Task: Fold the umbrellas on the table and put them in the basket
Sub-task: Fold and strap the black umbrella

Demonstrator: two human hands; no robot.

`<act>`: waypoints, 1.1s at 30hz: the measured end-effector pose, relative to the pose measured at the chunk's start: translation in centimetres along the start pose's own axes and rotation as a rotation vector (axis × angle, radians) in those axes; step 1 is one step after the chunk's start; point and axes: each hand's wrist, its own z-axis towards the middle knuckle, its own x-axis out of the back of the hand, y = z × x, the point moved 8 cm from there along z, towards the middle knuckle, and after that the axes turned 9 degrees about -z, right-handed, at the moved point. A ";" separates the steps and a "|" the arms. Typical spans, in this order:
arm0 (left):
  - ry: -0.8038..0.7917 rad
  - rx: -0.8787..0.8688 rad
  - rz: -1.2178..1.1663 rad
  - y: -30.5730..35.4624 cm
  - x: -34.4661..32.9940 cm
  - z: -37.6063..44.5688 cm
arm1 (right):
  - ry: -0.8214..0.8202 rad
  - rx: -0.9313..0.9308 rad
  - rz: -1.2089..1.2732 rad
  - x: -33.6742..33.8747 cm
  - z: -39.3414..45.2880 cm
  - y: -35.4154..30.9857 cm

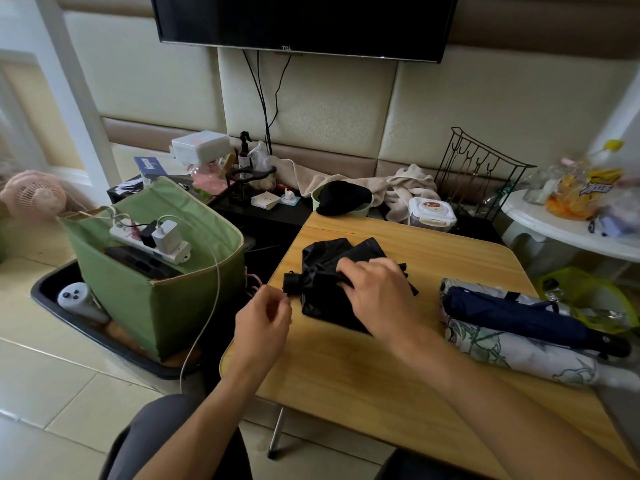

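Right hand (375, 289) is down on the black umbrella (332, 282), fingers (346, 271) curled over the bunched canopy and gripping the fabric, pinning it to the worktop (381, 368). That umbrella lies near the worktop's left edge, its round black cap end pointing left, cloth loose and rumpled around the shaft. Left hand (265, 317) hovers just off the worktop's left edge, close to that cap; its fingers are drawn in toward the thumb in a narrow pinch, and whether anything thin sits between them I cannot tell, the hand is blurred.

Over on the right side of the worktop, two more umbrellas lie side by side, well apart from the black one. The navy umbrella (519, 313) rests on top of and against the white patterned umbrella (512, 351), both collapsed and lying slantwise with their ends toward the lower right.

The green basket (138, 292) stands on the floor to the left of the worktop, inside a black tray (69, 317). A white power strip (152, 239) with chargers plugged in lies across its open top, a white cable trailing down its front. A pale controller (74, 296) sits in the tray beside the basket.

At the far end of the worktop a black cap (341, 197) rests in a green bowl. A television (304, 22) hangs on the wall above, and a pink fan (34, 194) stands at far left.
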 end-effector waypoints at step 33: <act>-0.138 -0.269 0.170 0.7 -5.3 5.4 | -0.411 0.044 -0.069 -7.2 2.0 1.6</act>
